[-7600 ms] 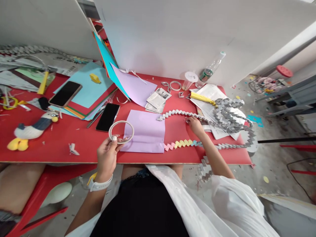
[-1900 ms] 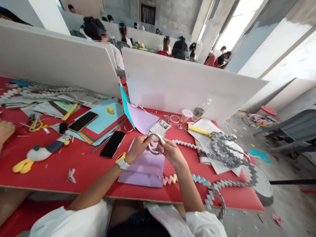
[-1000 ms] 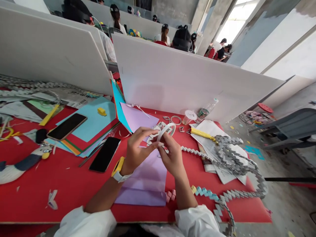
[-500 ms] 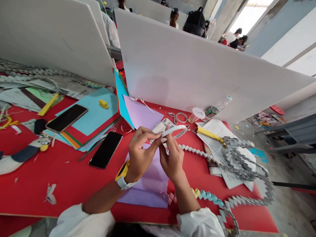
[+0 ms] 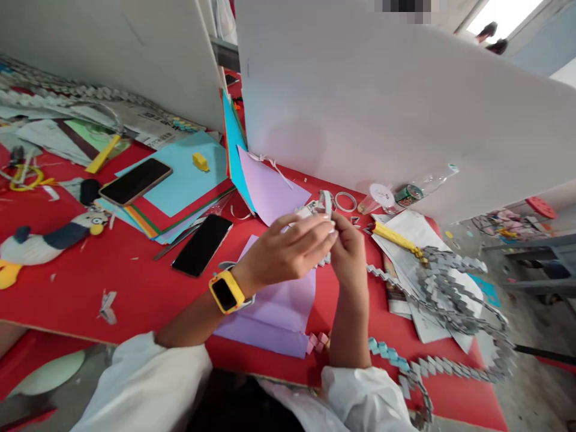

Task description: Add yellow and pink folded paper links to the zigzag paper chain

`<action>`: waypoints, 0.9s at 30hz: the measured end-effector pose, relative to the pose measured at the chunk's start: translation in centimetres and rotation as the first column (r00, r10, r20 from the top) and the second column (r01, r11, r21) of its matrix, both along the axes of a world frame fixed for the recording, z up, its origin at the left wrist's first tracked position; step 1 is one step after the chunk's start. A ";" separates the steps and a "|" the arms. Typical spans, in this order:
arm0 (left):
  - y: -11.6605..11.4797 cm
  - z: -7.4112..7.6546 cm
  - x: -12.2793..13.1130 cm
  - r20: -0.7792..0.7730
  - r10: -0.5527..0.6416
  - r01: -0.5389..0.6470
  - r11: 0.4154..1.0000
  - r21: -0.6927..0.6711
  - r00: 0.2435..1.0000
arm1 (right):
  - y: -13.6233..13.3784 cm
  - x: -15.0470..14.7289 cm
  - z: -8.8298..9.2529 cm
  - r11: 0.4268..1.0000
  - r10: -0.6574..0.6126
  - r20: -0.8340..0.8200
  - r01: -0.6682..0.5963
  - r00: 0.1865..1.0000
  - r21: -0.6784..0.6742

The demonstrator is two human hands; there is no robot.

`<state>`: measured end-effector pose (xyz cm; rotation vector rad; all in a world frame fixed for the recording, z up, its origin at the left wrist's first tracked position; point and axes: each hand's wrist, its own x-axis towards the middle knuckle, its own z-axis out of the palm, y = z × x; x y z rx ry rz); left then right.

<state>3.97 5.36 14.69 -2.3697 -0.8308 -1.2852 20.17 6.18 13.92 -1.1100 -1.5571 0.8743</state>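
A white ring-like strip (image 5: 327, 204) stands up between my hands, seen nearly edge-on. My left hand (image 5: 290, 249), with a yellow watch (image 5: 226, 292) on its wrist, has its fingers together against the strip's lower end and hides part of it. My right hand (image 5: 350, 249) pinches the same strip from the right side. Below the hands lies a purple sheet (image 5: 283, 306) on the red table (image 5: 148, 300). A pink part of a folded-paper chain (image 5: 317, 342) touches the sheet's lower right corner.
Two phones (image 5: 202, 245) (image 5: 135, 181), coloured paper (image 5: 180, 198) and a stuffed bird (image 5: 54, 240) are on the left. White boards (image 5: 360, 108) stand behind. At the right are a cup (image 5: 378, 197), a bottle (image 5: 423, 187), newspaper (image 5: 391, 240) and a grey paper chain (image 5: 450, 294).
The view has tilted down and shifted left. My left hand has turned, its back and fingers now over the strip, and the ring has gone from lying sideways to standing nearly edge-on.
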 end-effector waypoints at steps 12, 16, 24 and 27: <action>0.3 -3.7 3.7 -0.232 -0.175 0.129 0.971 -0.200 0.957 | 0.0 7.7 0.4 0.988 0.011 0.666 0.095 0.746 -0.122; 0.0 -4.1 4.3 -0.124 -0.290 0.245 0.926 -0.289 0.949 | -0.1 9.3 0.3 0.974 0.112 0.774 0.085 0.623 -0.209; -0.7 -6.1 5.6 -0.306 -0.218 0.195 0.975 -0.103 0.927 | -0.6 9.7 0.5 0.919 0.196 0.745 0.146 0.638 -0.367; -0.7 -6.8 5.8 -0.303 -0.226 0.195 0.972 -0.128 0.926 | -0.8 9.6 0.5 0.916 0.180 0.748 0.167 0.639 -0.364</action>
